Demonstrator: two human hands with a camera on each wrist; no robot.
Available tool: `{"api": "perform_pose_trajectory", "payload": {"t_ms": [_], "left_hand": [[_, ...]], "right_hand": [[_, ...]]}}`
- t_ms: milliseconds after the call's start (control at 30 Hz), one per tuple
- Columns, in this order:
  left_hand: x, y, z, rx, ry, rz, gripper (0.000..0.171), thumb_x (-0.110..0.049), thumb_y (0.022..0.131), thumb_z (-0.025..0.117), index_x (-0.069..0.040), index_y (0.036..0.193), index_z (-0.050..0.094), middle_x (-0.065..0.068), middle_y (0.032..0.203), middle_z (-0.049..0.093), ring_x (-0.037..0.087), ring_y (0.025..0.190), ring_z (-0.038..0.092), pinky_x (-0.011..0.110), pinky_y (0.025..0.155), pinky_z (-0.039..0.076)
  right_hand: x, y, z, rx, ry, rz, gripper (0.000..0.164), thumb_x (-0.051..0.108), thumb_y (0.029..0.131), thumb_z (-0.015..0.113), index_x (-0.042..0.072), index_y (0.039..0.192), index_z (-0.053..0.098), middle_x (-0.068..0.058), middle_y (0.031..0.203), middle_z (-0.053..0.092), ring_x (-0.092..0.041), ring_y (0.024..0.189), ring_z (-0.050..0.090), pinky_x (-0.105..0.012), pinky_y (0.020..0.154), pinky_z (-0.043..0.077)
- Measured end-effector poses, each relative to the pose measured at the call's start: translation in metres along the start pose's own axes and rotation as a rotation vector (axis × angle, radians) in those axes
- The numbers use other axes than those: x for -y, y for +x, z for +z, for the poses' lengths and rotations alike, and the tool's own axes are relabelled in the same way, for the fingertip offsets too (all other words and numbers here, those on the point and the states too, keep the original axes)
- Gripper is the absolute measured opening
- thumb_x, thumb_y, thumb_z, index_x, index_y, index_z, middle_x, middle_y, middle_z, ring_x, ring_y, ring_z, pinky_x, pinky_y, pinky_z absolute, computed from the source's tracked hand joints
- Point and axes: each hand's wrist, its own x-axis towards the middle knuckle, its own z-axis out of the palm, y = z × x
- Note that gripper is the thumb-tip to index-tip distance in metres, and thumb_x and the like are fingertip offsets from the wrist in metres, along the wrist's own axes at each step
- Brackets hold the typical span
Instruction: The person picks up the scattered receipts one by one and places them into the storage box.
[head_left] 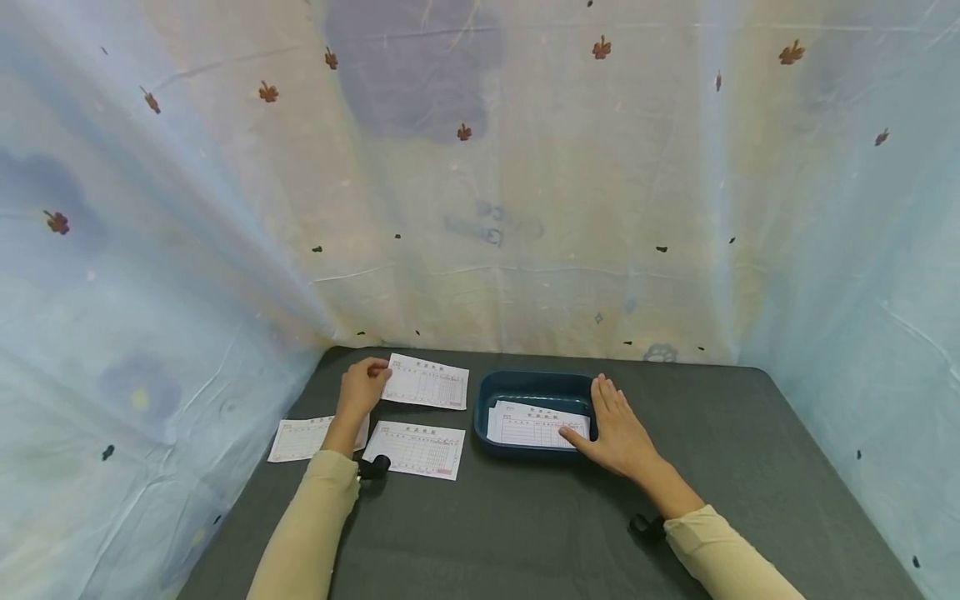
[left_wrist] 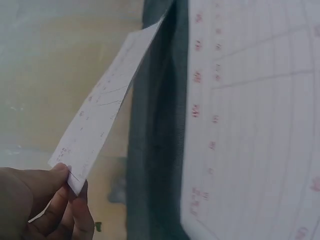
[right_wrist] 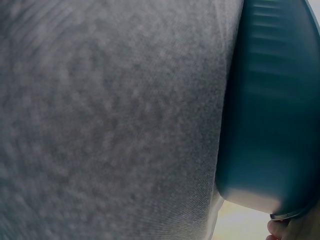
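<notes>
In the head view, my left hand (head_left: 363, 385) pinches the left edge of a printed paper slip (head_left: 426, 382) between thumb and fingers. The left wrist view shows this slip (left_wrist: 107, 100) tilted up off the table, its corner in the fingertips. A dark blue plastic tray (head_left: 536, 382) stands right of it, with several similar slips (head_left: 536, 427) stacked inside. My right hand (head_left: 621, 435) rests on the tray's right side, fingers straight along the rim and thumb stretched over the front right corner. The right wrist view shows the tray's outer wall (right_wrist: 275, 115) and a bit of fingertips.
Another slip (head_left: 416, 450) lies flat in front of the held one. A further slip (head_left: 303, 438) lies at the left, partly hidden by my left forearm. All rest on a dark grey cloth-covered table (head_left: 480, 533). A patterned curtain (head_left: 525, 208) hangs behind and at both sides.
</notes>
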Motion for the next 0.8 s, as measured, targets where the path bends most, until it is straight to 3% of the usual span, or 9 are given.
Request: {"api": "perform_pose_trajectory", "payload": {"t_ms": [267,567,800], "left_hand": [[-0.014,-0.002,-0.011,-0.043,-0.086,-0.013,0.028,-0.018,0.108,0.066,0.001,0.127,0.073,0.022,0.115,0.074,0.036,0.101,0.070,0.044,0.083,0.055],[-0.029,-0.007,-0.020,-0.067,-0.252,-0.011,0.032,-0.019,0.108,0.066,0.001,0.132,0.071,0.023,0.119,0.074,0.032,0.102,0.074,0.015,0.069,0.054],[-0.044,-0.015,-0.023,-0.039,-0.334,-0.017,0.033,-0.021,0.109,0.066,-0.001,0.135,0.070,0.022,0.123,0.073,0.030,0.103,0.074,0.022,0.076,0.059]], "right_hand": [[-0.001,0.000,0.001,-0.005,0.014,-0.005,0.118,0.071,0.096,0.064,-0.013,0.165,0.019,-0.031,0.175,0.014,-0.048,0.163,0.016,-0.063,0.130,0.019],[-0.001,0.000,0.001,0.003,0.020,-0.009,0.119,0.072,0.097,0.063,-0.012,0.166,0.017,-0.031,0.175,0.014,-0.048,0.162,0.016,-0.064,0.130,0.018],[-0.001,-0.001,0.001,-0.016,0.023,-0.012,0.117,0.070,0.097,0.064,-0.014,0.165,0.020,-0.031,0.175,0.014,-0.049,0.162,0.017,-0.064,0.130,0.019]]}}
